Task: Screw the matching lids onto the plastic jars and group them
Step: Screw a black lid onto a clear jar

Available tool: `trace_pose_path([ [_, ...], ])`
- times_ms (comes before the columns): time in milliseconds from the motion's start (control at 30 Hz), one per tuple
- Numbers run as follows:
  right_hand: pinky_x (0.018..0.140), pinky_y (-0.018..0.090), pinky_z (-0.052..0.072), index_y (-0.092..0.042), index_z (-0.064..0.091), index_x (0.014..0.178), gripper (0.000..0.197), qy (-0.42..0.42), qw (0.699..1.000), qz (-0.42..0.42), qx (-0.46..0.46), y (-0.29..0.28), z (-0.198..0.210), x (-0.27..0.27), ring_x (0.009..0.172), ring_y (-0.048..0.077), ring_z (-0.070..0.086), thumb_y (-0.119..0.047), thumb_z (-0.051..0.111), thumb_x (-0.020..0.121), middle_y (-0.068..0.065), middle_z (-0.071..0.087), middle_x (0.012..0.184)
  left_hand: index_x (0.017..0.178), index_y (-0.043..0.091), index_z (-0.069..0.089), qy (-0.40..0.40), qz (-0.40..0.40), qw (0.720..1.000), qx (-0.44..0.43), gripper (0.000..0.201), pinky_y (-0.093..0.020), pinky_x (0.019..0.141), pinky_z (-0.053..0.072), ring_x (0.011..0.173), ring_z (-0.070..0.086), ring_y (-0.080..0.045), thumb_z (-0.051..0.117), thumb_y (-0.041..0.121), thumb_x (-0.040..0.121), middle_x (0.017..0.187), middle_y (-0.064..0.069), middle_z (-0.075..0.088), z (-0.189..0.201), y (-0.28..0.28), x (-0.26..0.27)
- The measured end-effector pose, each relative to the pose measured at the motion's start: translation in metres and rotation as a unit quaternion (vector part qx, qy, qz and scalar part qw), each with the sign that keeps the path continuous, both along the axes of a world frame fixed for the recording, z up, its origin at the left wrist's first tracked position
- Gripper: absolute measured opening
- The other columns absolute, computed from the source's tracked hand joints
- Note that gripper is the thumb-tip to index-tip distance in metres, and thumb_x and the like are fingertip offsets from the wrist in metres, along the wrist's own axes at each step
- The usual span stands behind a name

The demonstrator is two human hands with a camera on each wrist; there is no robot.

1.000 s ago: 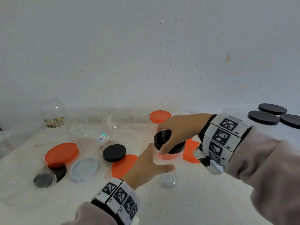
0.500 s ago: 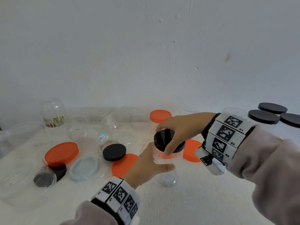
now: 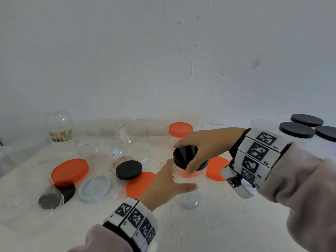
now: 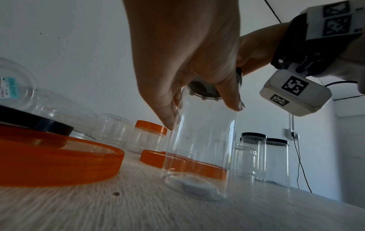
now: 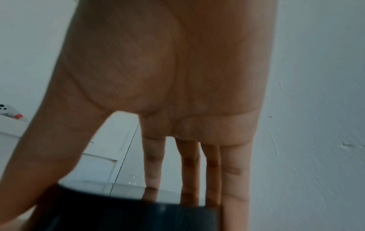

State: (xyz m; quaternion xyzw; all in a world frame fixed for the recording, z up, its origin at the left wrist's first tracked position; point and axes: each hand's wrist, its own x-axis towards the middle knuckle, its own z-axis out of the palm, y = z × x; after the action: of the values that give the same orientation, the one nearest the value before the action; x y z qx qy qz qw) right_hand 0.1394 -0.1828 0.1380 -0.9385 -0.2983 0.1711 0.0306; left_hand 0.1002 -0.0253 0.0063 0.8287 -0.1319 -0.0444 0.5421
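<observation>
The right hand (image 3: 205, 144) fingers hold the black lid (image 3: 185, 157) tilted on the clear jar (image 4: 199, 140); the left hand (image 3: 167, 180) grips the jar; the thread may cross.

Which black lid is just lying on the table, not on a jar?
The black lid left of the left hand, resting partly on an orange lid. The right hand holds another; three more cap jars far right.

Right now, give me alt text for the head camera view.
The right hand grips a black lid on a clear jar that the left hand holds upright. Loose orange lids and empty jars lie around on the white table.
</observation>
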Motion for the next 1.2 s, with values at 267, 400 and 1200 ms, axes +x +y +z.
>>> trace_pose_path([
  [267,0.094,0.034,0.038,-0.042,0.03,0.143,0.068,-0.052,0.997,-0.006,0.061,-0.009,-0.025,-0.01,0.11,0.013,0.031,-0.065,0.054,0.083,-0.006,0.037,0.116,0.122,0.048,0.031,0.004,-0.003,1.0,-0.008,0.074,-0.011,0.08,0.037,0.11,0.044,0.009,0.082,0.045,0.068,0.121,0.029,0.044,0.001,0.001,-0.001],
  [400,0.097,0.035,0.036,-0.04,0.03,0.143,0.063,-0.078,0.992,-0.015,0.101,-0.01,-0.035,-0.019,0.113,0.013,0.027,-0.063,0.049,0.087,-0.005,0.037,0.122,0.113,0.054,0.032,0.004,0.0,1.0,-0.011,0.068,-0.013,0.08,0.037,0.11,0.045,0.007,0.083,0.044,0.068,0.122,0.028,0.045,0.0,0.001,-0.001],
  [1200,0.095,0.028,0.026,-0.036,0.025,0.146,0.062,-0.153,0.968,-0.05,0.192,-0.01,-0.072,-0.026,0.122,0.02,0.027,-0.059,0.042,0.091,-0.007,0.03,0.138,0.114,0.06,0.027,-0.005,0.013,1.0,0.01,0.073,-0.007,0.073,0.037,0.099,0.042,0.018,0.081,0.053,0.064,0.113,0.038,0.043,-0.002,0.002,0.001],
])
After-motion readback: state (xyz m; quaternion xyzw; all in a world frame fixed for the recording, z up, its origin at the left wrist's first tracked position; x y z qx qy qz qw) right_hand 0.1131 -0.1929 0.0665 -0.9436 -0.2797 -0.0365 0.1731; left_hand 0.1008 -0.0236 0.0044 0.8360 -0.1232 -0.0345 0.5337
